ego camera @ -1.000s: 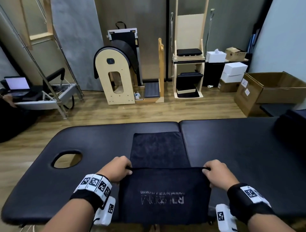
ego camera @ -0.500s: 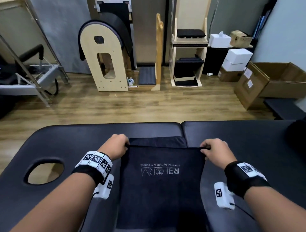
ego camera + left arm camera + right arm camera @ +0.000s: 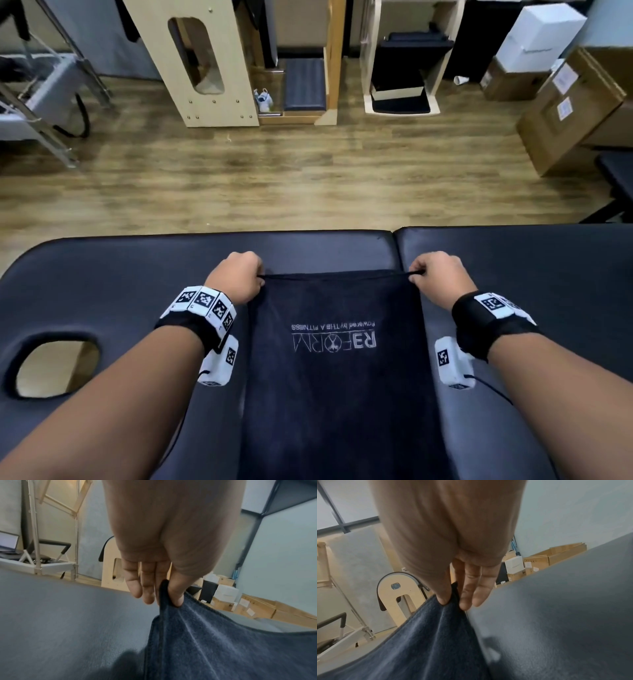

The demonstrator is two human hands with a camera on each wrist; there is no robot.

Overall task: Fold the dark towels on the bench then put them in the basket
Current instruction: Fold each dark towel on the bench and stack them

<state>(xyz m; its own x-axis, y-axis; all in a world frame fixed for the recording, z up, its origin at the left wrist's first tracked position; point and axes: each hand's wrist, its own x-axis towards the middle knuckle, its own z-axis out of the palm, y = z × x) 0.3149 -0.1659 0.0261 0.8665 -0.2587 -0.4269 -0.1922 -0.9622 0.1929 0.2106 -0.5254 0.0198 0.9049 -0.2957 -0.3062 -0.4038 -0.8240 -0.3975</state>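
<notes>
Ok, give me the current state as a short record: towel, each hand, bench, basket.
towel: dark towel lies on the bench, printed logo face up, far edge held taut
left hand: left hand pinches the far left corner
right hand: right hand pinches the far right corner
bench: black padded bench, face hole at its left end
basket: not in view

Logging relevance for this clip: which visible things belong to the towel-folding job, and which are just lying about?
Job: dark towel, pinched at its far corners by left hand and right hand; bench.

Lying about: cardboard box, white box, wooden arch frame.
</notes>
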